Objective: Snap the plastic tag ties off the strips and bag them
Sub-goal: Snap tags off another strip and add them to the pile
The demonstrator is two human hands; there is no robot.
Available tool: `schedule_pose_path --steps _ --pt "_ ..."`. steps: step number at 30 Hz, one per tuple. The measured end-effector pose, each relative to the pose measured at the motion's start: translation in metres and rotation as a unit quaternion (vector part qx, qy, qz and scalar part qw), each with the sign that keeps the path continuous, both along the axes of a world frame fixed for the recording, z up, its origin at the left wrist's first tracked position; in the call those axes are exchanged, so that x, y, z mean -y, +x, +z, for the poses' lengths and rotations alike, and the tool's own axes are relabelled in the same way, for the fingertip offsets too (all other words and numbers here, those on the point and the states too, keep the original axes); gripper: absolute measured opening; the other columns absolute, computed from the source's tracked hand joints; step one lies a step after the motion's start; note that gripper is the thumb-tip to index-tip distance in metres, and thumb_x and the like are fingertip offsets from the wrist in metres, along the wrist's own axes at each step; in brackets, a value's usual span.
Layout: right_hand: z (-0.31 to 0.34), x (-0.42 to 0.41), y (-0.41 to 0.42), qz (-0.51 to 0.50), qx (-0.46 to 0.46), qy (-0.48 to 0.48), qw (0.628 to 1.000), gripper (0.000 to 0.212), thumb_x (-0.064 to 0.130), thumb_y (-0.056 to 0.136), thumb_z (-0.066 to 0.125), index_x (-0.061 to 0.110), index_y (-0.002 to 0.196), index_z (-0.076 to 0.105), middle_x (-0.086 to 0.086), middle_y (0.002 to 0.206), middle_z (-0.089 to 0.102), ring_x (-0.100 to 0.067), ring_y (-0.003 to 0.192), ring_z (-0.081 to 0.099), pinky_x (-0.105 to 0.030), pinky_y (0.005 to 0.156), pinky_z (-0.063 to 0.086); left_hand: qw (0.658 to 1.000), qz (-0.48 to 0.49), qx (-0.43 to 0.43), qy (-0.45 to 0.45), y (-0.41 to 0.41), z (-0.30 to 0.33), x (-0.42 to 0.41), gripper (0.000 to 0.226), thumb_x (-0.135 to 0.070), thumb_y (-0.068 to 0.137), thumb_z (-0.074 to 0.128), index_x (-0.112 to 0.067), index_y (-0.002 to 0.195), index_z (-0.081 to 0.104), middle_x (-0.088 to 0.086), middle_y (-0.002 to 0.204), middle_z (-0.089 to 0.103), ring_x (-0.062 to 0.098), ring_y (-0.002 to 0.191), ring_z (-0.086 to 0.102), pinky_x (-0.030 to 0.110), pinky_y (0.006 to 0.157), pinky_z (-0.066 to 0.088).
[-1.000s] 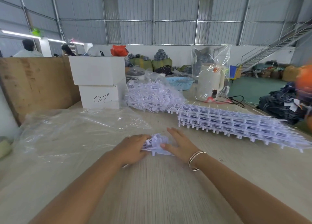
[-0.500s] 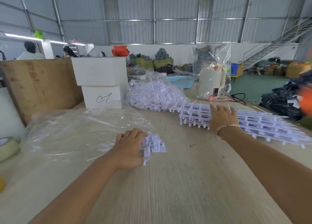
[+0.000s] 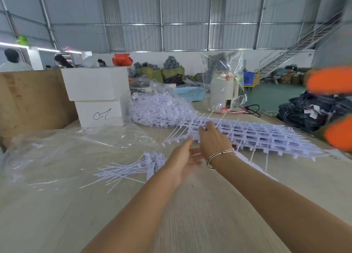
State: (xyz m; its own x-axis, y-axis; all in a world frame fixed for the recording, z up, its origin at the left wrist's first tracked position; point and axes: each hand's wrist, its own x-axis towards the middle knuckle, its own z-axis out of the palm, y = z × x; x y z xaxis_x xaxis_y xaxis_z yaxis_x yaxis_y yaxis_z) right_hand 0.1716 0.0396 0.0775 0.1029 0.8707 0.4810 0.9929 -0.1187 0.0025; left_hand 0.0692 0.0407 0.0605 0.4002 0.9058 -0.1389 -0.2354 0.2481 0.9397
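From the head view, the stack of strips (image 3: pixel 253 134) lies ahead and to the right of me on the surface (image 3: pixel 190 224), its long axis running from its near-left corner, just past my hands, away to the far right. My right hand (image 3: pixel 214 138) is the nearer one to it: it lies on that left end, back of the hand up, fingers reaching over the top strip. They seem to curl on its edge, but I cannot tell for sure whether they grip it or only rest there. My left hand (image 3: pixel 185 160) is just beside the right wrist, palm turned up and inward, fingers loosely spread and holding nothing; it is blurred, so I take it to be on its way toward the same corner. The loose ties (image 3: pixel 129 170) already snapped off lie in a small heap to the left of my left hand, tails pointing left toward the clear bag (image 3: pixel 66 150) spread flat on the near-left of the surface. A fuller bag of ties (image 3: pixel 162 108) sits farther off, behind the stack's left end. I judge the next pull should draw the top strip toward me along its short side, with the left hand taking the near-left corner.
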Motion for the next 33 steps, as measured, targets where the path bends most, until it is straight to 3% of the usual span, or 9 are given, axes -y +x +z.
schedule_pose_path --steps 6,12,16,18,20,23,28,31,33 --pt "0.001 0.034 -0.048 0.198 -0.108 -0.124 0.966 0.033 0.017 0.092 0.043 0.003 0.121 0.050 -0.018 0.124 0.051 -0.029 0.114 0.050 -0.036 0.094 0.042 0.985 0.161 -0.041 0.046 -0.023 0.016 -0.008 0.023 -0.015 0.091 0.048 -0.017 0.074 0.063 0.009 0.067 0.061 0.023 0.057 0.057 0.028 0.052 0.042" --pt "0.041 0.065 -0.041 0.223 -0.315 0.126 0.914 0.025 0.022 0.092 0.049 0.019 0.080 0.070 0.006 0.058 0.059 -0.015 0.057 0.053 -0.027 0.052 0.038 0.991 0.031 -0.032 0.123 -0.068 0.059 0.001 0.029 -0.014 0.100 0.035 -0.009 0.087 0.060 0.005 0.065 0.066 0.013 0.055 0.063 0.020 0.050 0.047" --pt "0.056 0.065 -0.024 0.257 -0.478 0.248 0.802 0.031 0.013 0.092 0.047 0.026 0.072 0.067 0.012 0.045 0.046 -0.003 0.037 0.035 -0.014 0.039 0.024 0.977 -0.029 -0.166 0.128 -0.095 0.079 -0.002 0.032 -0.024 0.099 0.038 -0.013 0.079 0.060 -0.002 0.048 0.050 0.009 0.039 0.046 0.017 0.040 0.036" --pt "0.051 0.061 -0.017 0.244 -0.511 0.255 0.784 0.030 0.013 0.093 0.048 0.026 0.073 0.065 0.009 0.061 0.049 0.001 0.046 0.042 -0.014 0.047 0.030 0.939 -0.122 -0.284 0.149 -0.109 0.080 -0.005 0.033 -0.032 0.099 0.040 -0.016 0.075 0.056 -0.003 0.058 0.044 0.009 0.045 0.039 0.020 0.045 0.031" --pt "0.033 0.053 -0.013 0.203 -0.492 0.196 0.824 0.018 0.017 0.094 0.051 0.024 0.086 0.066 0.004 0.091 0.054 0.009 0.076 0.049 -0.016 0.071 0.037 0.884 -0.188 -0.387 0.184 -0.115 0.076 -0.003 0.036 -0.041 0.098 0.038 -0.022 0.071 0.051 -0.005 0.064 0.038 0.008 0.050 0.031 0.023 0.049 0.025" --pt "-0.004 0.044 -0.010 0.162 -0.501 0.007 0.850 0.035 0.034 0.096 0.047 0.017 0.126 0.054 0.002 0.121 0.048 -0.012 0.109 0.049 -0.029 0.099 0.037 0.801 -0.231 -0.494 0.247 -0.117 0.063 0.005 0.049 -0.051 0.096 0.039 -0.021 0.059 0.050 -0.003 0.047 0.038 0.012 0.041 0.029 0.023 0.048 0.028" --pt "-0.046 0.056 -0.013 0.226 -0.574 -0.173 0.768 0.020 0.012 0.094 0.050 0.015 0.108 0.063 -0.006 0.089 0.059 -0.016 0.071 0.052 -0.026 0.069 0.043 0.811 -0.198 -0.494 0.243 -0.125 0.031 0.014 0.041 -0.035 0.097 0.045 -0.016 0.062 0.052 -0.007 0.052 0.053 0.008 0.045 0.041 0.022 0.052 0.033" --pt "-0.052 0.061 -0.007 0.280 -0.525 -0.201 0.779 0.025 0.002 0.090 0.053 0.020 0.107 0.059 0.000 0.083 0.056 -0.009 0.066 0.050 -0.019 0.062 0.044 0.718 -0.190 -0.590 0.316 -0.126 0.016 0.018 0.028 -0.026 0.097 0.042 -0.020 0.071 0.050 -0.005 0.071 0.050 0.012 0.068 0.046 0.024 0.062 0.034" --pt "-0.052 0.061 -0.010 0.290 -0.508 -0.199 0.786 0.024 0.004 0.089 0.057 0.021 0.105 0.058 0.003 0.079 0.055 -0.005 0.062 0.049 -0.016 0.059 0.044 0.706 -0.155 -0.595 0.352 -0.116 0.002 0.024 0.021 -0.027 0.097 0.040 -0.020 0.080 0.051 -0.002 0.078 0.049 0.014 0.074 0.045 0.029 0.066 0.033"
